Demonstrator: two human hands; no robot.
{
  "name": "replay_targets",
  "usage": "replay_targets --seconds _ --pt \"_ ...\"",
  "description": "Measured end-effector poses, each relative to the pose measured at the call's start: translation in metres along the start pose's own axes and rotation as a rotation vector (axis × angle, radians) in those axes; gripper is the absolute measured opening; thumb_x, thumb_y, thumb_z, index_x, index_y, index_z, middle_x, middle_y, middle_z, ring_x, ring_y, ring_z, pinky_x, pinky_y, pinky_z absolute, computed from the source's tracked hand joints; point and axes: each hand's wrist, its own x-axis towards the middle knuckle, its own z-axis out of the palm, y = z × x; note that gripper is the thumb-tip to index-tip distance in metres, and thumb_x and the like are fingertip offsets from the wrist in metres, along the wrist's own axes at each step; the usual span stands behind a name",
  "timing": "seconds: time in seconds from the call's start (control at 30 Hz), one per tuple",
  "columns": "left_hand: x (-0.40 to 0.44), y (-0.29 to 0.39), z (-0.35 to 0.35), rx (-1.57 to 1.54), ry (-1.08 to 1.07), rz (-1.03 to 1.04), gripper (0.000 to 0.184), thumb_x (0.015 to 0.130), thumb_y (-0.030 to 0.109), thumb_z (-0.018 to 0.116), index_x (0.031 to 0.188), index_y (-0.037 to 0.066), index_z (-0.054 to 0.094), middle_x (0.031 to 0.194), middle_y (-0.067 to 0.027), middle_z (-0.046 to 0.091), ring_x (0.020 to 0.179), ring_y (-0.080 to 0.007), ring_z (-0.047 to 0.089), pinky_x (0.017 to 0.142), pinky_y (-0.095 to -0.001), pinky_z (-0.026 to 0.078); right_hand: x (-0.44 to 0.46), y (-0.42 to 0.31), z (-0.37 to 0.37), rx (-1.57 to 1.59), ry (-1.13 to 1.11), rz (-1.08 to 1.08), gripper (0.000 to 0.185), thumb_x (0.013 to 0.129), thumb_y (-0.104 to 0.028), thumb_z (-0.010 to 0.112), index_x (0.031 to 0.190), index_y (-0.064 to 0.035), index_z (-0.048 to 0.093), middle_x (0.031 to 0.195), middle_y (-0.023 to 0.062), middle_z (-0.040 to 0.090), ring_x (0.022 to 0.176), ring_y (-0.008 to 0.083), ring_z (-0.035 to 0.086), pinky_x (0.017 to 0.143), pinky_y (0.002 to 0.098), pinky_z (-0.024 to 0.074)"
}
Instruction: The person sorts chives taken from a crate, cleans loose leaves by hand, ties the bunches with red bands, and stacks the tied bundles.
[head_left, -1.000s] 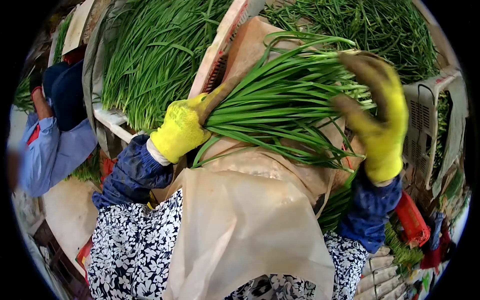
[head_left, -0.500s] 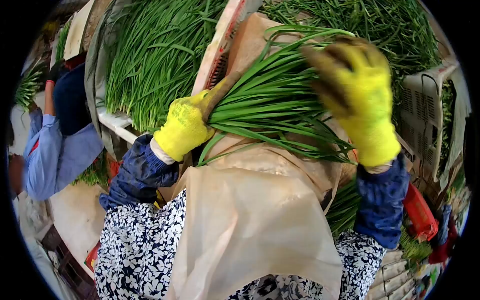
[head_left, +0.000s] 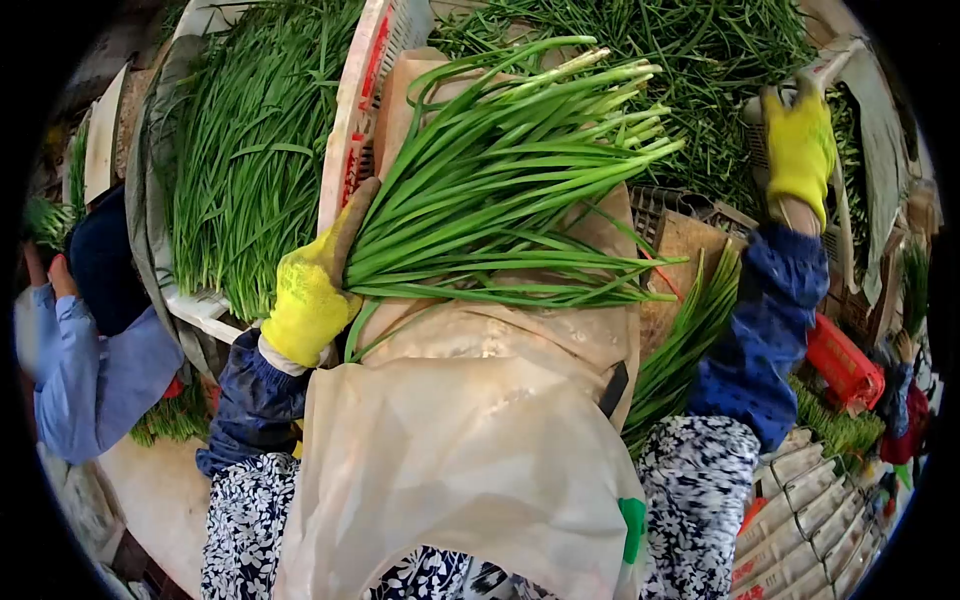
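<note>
My left hand [head_left: 305, 300], in a yellow work glove with soiled fingers, is closed around the leaf end of a bunch of garlic chives [head_left: 510, 190]. The bunch lies across my apron-covered lap, its pale cut ends fanned out to the right. Well away from it, at the far right, my right hand [head_left: 800, 145] in a matching glove is raised by the rim of a white crate [head_left: 845, 65]. Its thumb and fingers look apart and I see nothing in them; whether they touch the rim I cannot tell.
Upright chives [head_left: 265, 150] fill a lined crate on the left. Loose, tangled chives [head_left: 640, 70] lie behind the bunch. More chives [head_left: 690, 345] sit beside my right knee, near a red object [head_left: 845, 365]. A co-worker in blue sleeves [head_left: 80, 360] sits at the far left.
My right hand has moved off the bunch, up and right to the crate rim. The pale ends are uncovered. The camera view has shifted, and my left hand keeps its hold.
</note>
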Motion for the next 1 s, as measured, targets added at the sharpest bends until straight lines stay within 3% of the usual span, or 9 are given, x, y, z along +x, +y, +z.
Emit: replay_targets --seconds 0.13,0.27,0.53,0.6,0.73,0.8,0.9,0.93,1.0 --pt "0.002 0.000 0.009 -0.043 0.056 0.002 0.088 0.068 -0.004 0.062 0.149 0.015 0.035 0.132 -0.0187 0.057 0.111 -0.0372 0.061 0.087 -0.0370 0.053 -0.069 -0.067 -0.063 1.144 -0.412 0.043 0.051 0.083 -0.050 0.066 0.106 -0.0053 0.069 0.108 0.0154 0.065 0.098 0.0357 0.060 0.086 0.0453 0.0459" --pt "0.000 -0.005 0.011 -0.038 0.060 -0.009 0.086 0.069 -0.002 0.065 0.148 0.015 0.037 0.133 -0.0180 0.056 0.112 -0.0362 0.061 0.088 -0.0367 0.052 -0.107 -0.106 -0.048 0.592 -0.406 -0.402 0.043 0.083 -0.048 0.064 0.102 -0.0104 0.071 0.109 0.0150 0.063 0.109 0.0373 0.053 0.093 0.0500 0.0374" --pt "-0.010 -0.017 0.013 -0.079 0.163 0.040 0.082 0.073 0.003 0.067 0.148 0.013 0.038 0.134 -0.0185 0.056 0.114 -0.0345 0.060 0.089 -0.0359 0.052 -0.107 -0.133 -0.025 1.065 -0.545 0.099 0.022 0.082 -0.024 0.069 0.091 -0.0037 0.071 0.078 0.0131 0.064 0.074 0.0298 0.061 0.069 0.0389 0.0466" --pt "-0.012 -0.020 0.013 -0.048 0.132 0.014 0.079 0.074 0.006 0.068 0.148 0.012 0.038 0.134 -0.0181 0.055 0.114 -0.0342 0.061 0.089 -0.0359 0.052 -0.102 -0.118 -0.012 1.234 -0.567 0.257 0.016 0.083 -0.014 0.071 0.094 -0.0020 0.071 0.082 0.0083 0.069 0.072 0.0149 0.061 0.067 0.0280 0.0472" --pt "-0.008 -0.018 0.011 -0.039 0.147 0.060 0.080 0.075 0.010 0.070 0.148 0.013 0.037 0.132 -0.0178 0.057 0.107 -0.0359 0.063 0.086 -0.0366 0.053 -0.065 -0.069 0.005 0.778 -0.485 0.282 0.025 0.089 -0.024 0.066 0.106 -0.0070 0.070 0.091 0.0111 0.071 0.076 0.0194 0.064 0.073 0.0323 0.0495" --pt "-0.010 -0.017 0.008 -0.035 0.121 0.018 0.081 0.075 0.011 0.070 0.148 0.013 0.037 0.131 -0.0179 0.058 0.106 -0.0359 0.064 0.085 -0.0369 0.053 -0.046 -0.030 0.033 0.066 -0.302 0.144 0.031 0.090 -0.031 0.064 0.112 -0.0115 0.069 0.100 0.0127 0.071 0.087 0.0285 0.066 0.080 0.0391 0.0503" --pt "-0.008 -0.017 0.007 -0.011 0.102 0.003 0.082 0.074 0.012 0.071 0.148 0.014 0.037 0.130 -0.0178 0.058 0.104 -0.0360 0.064 0.084 -0.0375 0.053 -0.038 -0.061 -0.016 0.379 0.038 -0.121 0.035 0.087 -0.037 0.067 0.112 -0.0118 0.069 0.112 0.0126 0.067 0.103 0.0317 0.063 0.089 0.0412 0.0477" --pt "-0.006 -0.016 0.009 0.012 0.116 0.029 0.082 0.075 0.013 0.072 0.148 0.014 0.037 0.130 -0.0176 0.059 0.103 -0.0360 0.065 0.083 -0.0378 0.053 -0.038 -0.084 -0.037 0.719 -0.053 -0.284 0.033 0.088 -0.035 0.066 0.109 -0.0096 0.069 0.113 0.0113 0.067 0.105 0.0310 0.062 0.088 0.0409 0.0479" --pt "-0.003 -0.016 0.012 -0.001 0.118 0.044 0.082 0.075 0.014 0.071 0.149 0.015 0.036 0.130 -0.0173 0.058 0.102 -0.0362 0.065 0.082 -0.0380 0.053 -0.047 -0.110 -0.053 0.618 -0.218 -0.633 0.028 0.087 -0.032 0.065 0.101 -0.0083 0.070 0.102 0.0107 0.067 0.101 0.0311 0.060 0.093 0.0429 0.0417"
